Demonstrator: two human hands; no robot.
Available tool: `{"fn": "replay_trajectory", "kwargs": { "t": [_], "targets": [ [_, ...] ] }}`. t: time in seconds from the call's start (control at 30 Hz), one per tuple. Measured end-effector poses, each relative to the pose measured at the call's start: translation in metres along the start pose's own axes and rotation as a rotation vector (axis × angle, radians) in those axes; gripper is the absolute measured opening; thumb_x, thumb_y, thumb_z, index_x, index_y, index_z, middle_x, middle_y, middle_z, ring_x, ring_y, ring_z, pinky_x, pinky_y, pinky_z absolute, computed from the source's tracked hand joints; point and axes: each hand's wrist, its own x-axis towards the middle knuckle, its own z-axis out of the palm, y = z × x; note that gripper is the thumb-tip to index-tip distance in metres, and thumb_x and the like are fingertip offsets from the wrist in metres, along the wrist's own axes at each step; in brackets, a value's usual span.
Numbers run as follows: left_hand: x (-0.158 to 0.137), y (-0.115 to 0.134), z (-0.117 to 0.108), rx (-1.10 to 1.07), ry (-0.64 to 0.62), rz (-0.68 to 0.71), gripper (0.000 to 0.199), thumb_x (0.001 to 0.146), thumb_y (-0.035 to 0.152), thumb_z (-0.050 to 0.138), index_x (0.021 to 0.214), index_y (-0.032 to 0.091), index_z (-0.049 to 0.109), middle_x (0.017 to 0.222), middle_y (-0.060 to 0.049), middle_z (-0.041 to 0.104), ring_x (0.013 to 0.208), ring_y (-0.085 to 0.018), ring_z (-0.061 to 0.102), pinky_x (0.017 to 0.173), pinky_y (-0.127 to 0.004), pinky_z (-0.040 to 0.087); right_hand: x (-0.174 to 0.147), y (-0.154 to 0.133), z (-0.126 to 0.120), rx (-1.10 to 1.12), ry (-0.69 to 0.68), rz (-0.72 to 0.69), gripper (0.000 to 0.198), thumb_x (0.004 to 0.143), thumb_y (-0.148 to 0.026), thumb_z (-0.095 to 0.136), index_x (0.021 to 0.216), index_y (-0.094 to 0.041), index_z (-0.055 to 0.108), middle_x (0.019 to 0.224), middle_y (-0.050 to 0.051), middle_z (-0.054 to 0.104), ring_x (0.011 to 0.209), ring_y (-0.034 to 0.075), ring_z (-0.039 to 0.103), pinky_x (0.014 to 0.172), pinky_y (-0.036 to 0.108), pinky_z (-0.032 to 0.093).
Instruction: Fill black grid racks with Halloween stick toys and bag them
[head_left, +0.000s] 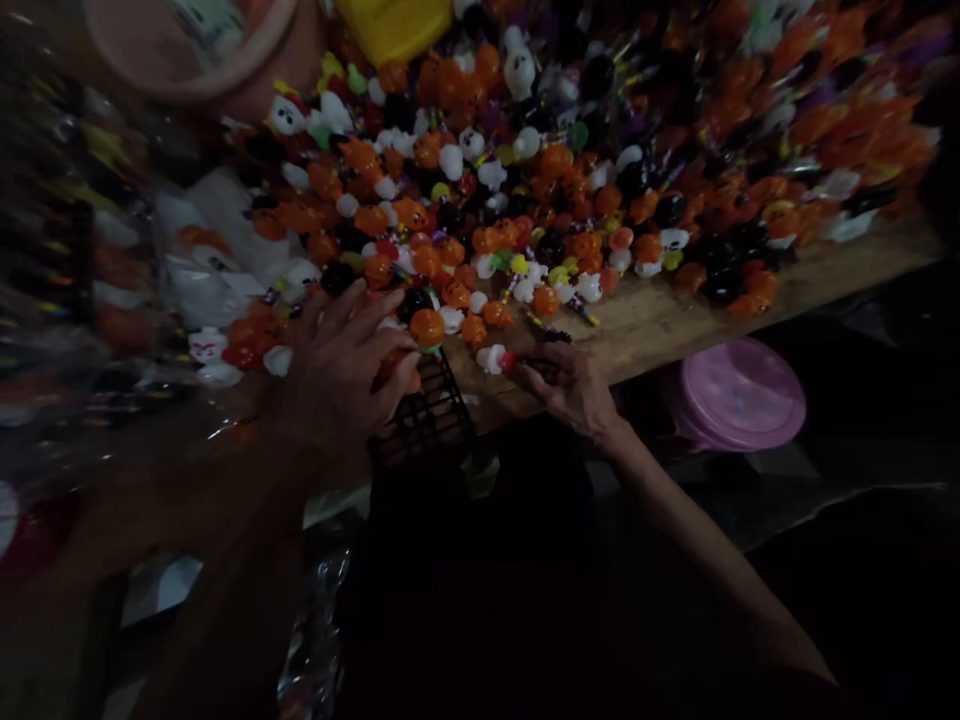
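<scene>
The right hand [566,385] pinches the dark stem of a small white and red toy [493,359], with thumb and fingers close together. The toy's white end points toward the left hand [345,355], over the near edge of the wooden table [637,340]. The left hand is palm down with its fingers spread over the near side of the toys. A bit of orange shows by its thumb, but I cannot tell if the hand is holding it. A black grid [424,410] lies between the hands, and an orange ball [427,327] sits just past the left thumb. Past both hands is a big pile of toys [555,160], orange, white, black and yellow, all jumbled up. Left of the left hand, some toys are in or under clear plastic [210,260], so maybe those ones are done, but it is too dark to be sure. Just one toy is clearly in hand, and lots more lie loose, so it looks like there is much more left than done.
</scene>
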Motion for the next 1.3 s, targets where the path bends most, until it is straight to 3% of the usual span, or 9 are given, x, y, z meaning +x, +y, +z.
{"fn": "replay_trajectory", "kwargs": {
  "t": [0.13, 0.3, 0.4, 0.6, 0.73, 0.87, 1.03, 1.17, 1.3],
  "targets": [
    [0.002, -0.002, -0.003, 0.012, -0.06, -0.007, 0.035, 0.1, 0.04, 0.042, 0.097, 0.021, 0.071, 0.151, -0.006, 0.059, 0.149, -0.038, 0.043, 0.124, -0.069, 0.033, -0.001, 0.006, 0.0, -0.415, -0.129, -0.208, 0.022, 0.099, -0.034, 0.06, 0.092, -0.018, 0.073, 0.082, 0.007, 0.071, 0.083, 0.021, 0.056, 0.084, 0.037, 0.039],
    [0.003, -0.004, -0.003, -0.033, -0.051, -0.019, 0.033, 0.101, 0.041, 0.045, 0.093, 0.021, 0.07, 0.151, -0.004, 0.059, 0.149, -0.035, 0.044, 0.126, -0.061, 0.035, -0.006, 0.014, 0.002, -0.63, -0.143, -0.235, 0.025, 0.104, -0.03, 0.05, 0.105, -0.019, 0.072, 0.101, 0.01, 0.071, 0.092, 0.024, 0.051, 0.085, 0.039, 0.032],
    [0.001, -0.004, -0.002, -0.047, -0.03, -0.002, 0.029, 0.101, 0.038, 0.047, 0.096, 0.02, 0.069, 0.149, -0.007, 0.06, 0.148, -0.036, 0.046, 0.126, -0.06, 0.036, -0.01, 0.009, 0.002, -0.598, -0.152, -0.242, 0.024, 0.104, -0.03, 0.051, 0.107, -0.018, 0.071, 0.097, 0.01, 0.069, 0.093, 0.025, 0.052, 0.087, 0.04, 0.034],
    [-0.001, -0.012, 0.0, -0.012, -0.059, 0.055, 0.027, 0.102, 0.034, 0.046, 0.106, 0.018, 0.068, 0.152, -0.012, 0.057, 0.15, -0.034, 0.043, 0.124, -0.06, 0.038, -0.004, -0.026, 0.003, -0.337, -0.304, -0.315, 0.034, 0.109, -0.032, 0.042, 0.123, -0.015, 0.067, 0.099, 0.01, 0.067, 0.088, 0.019, 0.06, 0.074, 0.031, 0.045],
    [-0.001, -0.013, 0.003, -0.02, -0.002, 0.098, 0.027, 0.102, 0.031, 0.048, 0.104, 0.015, 0.069, 0.147, -0.014, 0.061, 0.146, -0.036, 0.047, 0.12, -0.062, 0.04, 0.012, -0.047, 0.016, -0.219, -0.336, -0.232, 0.025, 0.105, -0.029, 0.051, 0.112, -0.014, 0.07, 0.101, 0.01, 0.07, 0.085, 0.017, 0.065, 0.071, 0.028, 0.047],
    [-0.004, -0.011, 0.012, -0.051, 0.076, 0.121, 0.023, 0.102, 0.027, 0.045, 0.102, 0.018, 0.067, 0.144, -0.012, 0.063, 0.144, -0.034, 0.05, 0.118, -0.06, 0.043, 0.021, -0.063, 0.034, -0.09, -0.267, -0.148, 0.011, 0.096, -0.018, 0.062, 0.103, -0.016, 0.069, 0.094, 0.006, 0.073, 0.08, 0.015, 0.068, 0.071, 0.026, 0.051],
    [-0.005, -0.019, 0.032, -0.02, 0.146, 0.156, 0.026, 0.102, 0.028, 0.043, 0.101, 0.022, 0.068, 0.145, -0.01, 0.063, 0.141, -0.035, 0.052, 0.113, -0.06, 0.045, 0.015, -0.059, 0.059, 0.075, -0.1, -0.131, 0.011, 0.092, -0.019, 0.065, 0.103, -0.02, 0.067, 0.093, 0.004, 0.074, 0.083, 0.017, 0.071, 0.075, 0.029, 0.059],
    [-0.005, -0.018, 0.033, 0.009, 0.154, 0.174, 0.033, 0.103, 0.027, 0.039, 0.099, 0.021, 0.071, 0.144, -0.01, 0.064, 0.14, -0.037, 0.053, 0.11, -0.061, 0.047, 0.007, -0.041, 0.079, -0.051, -0.06, -0.241, 0.014, 0.099, -0.022, 0.058, 0.111, -0.02, 0.065, 0.102, 0.008, 0.072, 0.093, 0.019, 0.07, 0.081, 0.032, 0.06],
    [-0.004, -0.012, 0.028, 0.026, 0.157, 0.189, 0.036, 0.103, 0.026, 0.037, 0.099, 0.02, 0.073, 0.144, -0.01, 0.064, 0.138, -0.036, 0.055, 0.109, -0.06, 0.047, 0.007, -0.034, 0.096, -0.348, -0.121, -0.223, 0.017, 0.103, -0.028, 0.053, 0.113, -0.018, 0.064, 0.099, 0.008, 0.068, 0.08, 0.017, 0.066, 0.064, 0.027, 0.054]
  ]
}}
